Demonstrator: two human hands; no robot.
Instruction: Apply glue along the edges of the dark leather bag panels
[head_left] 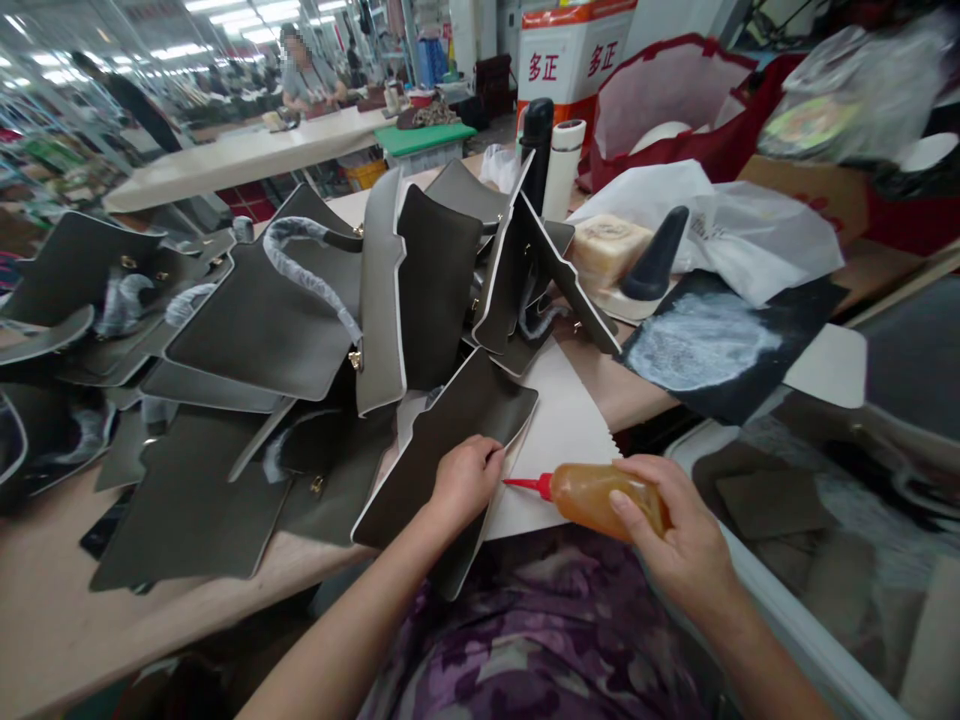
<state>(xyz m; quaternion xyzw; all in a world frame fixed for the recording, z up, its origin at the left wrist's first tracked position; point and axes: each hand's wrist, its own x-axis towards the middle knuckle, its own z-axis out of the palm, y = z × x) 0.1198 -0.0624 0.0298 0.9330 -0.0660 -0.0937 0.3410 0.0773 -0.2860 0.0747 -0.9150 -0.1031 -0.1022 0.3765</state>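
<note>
My left hand [465, 480] presses down on a dark olive leather bag panel [442, 445] with a pale edge, at the table's front edge. My right hand [675, 540] grips an amber squeeze bottle [596, 495] lying on its side; its red nozzle [525, 485] points left at the panel's edge, just beside my left fingers. The panel lies partly over a white sheet of paper [559, 440].
A heap of olive bag panels with wrapped handles [300, 300] covers the table's left and middle. Behind stand a black flask [536, 150], a white flask [564, 165], a black cone tool [656, 255], white plastic bags [742, 235] and a smeared black board [712, 345]. A person sits far back.
</note>
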